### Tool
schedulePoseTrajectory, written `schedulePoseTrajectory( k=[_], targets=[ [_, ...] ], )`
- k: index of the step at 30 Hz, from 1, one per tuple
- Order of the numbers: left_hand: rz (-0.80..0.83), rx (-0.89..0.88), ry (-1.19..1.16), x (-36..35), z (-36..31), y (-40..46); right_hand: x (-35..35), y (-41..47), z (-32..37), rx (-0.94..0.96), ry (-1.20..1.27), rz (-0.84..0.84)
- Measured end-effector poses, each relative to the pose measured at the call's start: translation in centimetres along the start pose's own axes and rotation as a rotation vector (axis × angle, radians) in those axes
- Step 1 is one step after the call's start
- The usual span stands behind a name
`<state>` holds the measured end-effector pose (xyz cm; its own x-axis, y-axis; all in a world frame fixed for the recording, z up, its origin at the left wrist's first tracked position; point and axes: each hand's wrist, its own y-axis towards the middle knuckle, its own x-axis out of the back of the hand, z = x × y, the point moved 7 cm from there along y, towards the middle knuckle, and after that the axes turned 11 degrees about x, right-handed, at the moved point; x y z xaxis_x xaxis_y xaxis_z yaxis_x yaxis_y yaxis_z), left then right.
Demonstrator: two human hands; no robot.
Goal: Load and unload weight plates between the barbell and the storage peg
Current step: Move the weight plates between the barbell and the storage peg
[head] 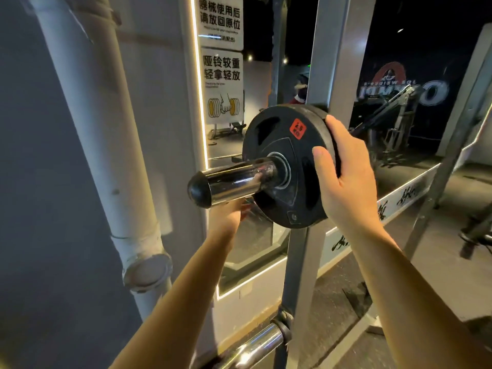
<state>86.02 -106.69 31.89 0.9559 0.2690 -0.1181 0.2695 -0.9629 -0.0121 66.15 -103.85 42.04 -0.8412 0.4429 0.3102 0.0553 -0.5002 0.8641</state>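
**Small plate seated on a chrome peg, gripped at its rim**

A black weight plate (288, 166) with a red label sits at frame centre, threaded on a chrome peg (234, 179) that juts from the grey upright (306, 262). The peg's long axis runs from the plate toward the lower left of the frame and ends in a black cap (198, 189). The right hand (343, 177) clamps the plate's right rim: thumb on the near face, fingers curled behind the edge. The left hand (229, 217) reaches below the peg at the plate's lower-left rim; its fingers are hidden, so its grip cannot be told. Any removal would have to follow the peg's axis toward the cap. A second chrome bar (255, 347) lies at bottom centre.
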Motion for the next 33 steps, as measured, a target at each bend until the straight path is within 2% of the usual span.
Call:
schedulePoseTrajectory(
  k=[2,6,10,12,14,16,17,23,28,33],
  targets=[
    [-0.014,-0.079,0.036,1.4,-0.2,-1.5,0.0,-1.1,0.0,-0.021,0.003,0.013],
    [0.000,-0.090,0.219,2.8,0.3,-3.5,0.5,-5.1,-0.2,-0.117,0.089,-0.044],
    [0.187,-0.153,0.369,1.0,1.0,-6.8,1.4,-9.5,0.0,-0.117,-0.024,-0.026],
    [0.248,-0.124,0.513,0.2,2.6,-8.6,1.5,-11.6,0.0,-0.230,-0.085,0.126],
    [0.269,-0.158,0.664,0.1,4.3,-10.8,0.8,-14.5,-0.3,-0.412,-0.117,0.399],
    [0.281,-0.176,0.745,0.9,6.3,-12.9,-0.5,-18.2,0.4,-0.556,-0.055,0.651],
    [0.297,-0.173,0.770,1.9,7.6,-14.4,-1.0,-20.6,1.6,-0.601,-0.027,0.724],
    [0.340,-0.027,1.057,8.6,14.8,-20.3,-4.0,-30.5,7.8,-0.718,-0.022,0.931],
    [0.532,0.220,1.017,14.8,22.7,-27.7,-4.5,-41.4,13.6,-0.887,-0.119,0.999],
    [0.792,0.364,1.049,14.8,29.0,-35.2,-0.1,-50.6,16.4,-1.165,-0.123,1.055]
  ],
)
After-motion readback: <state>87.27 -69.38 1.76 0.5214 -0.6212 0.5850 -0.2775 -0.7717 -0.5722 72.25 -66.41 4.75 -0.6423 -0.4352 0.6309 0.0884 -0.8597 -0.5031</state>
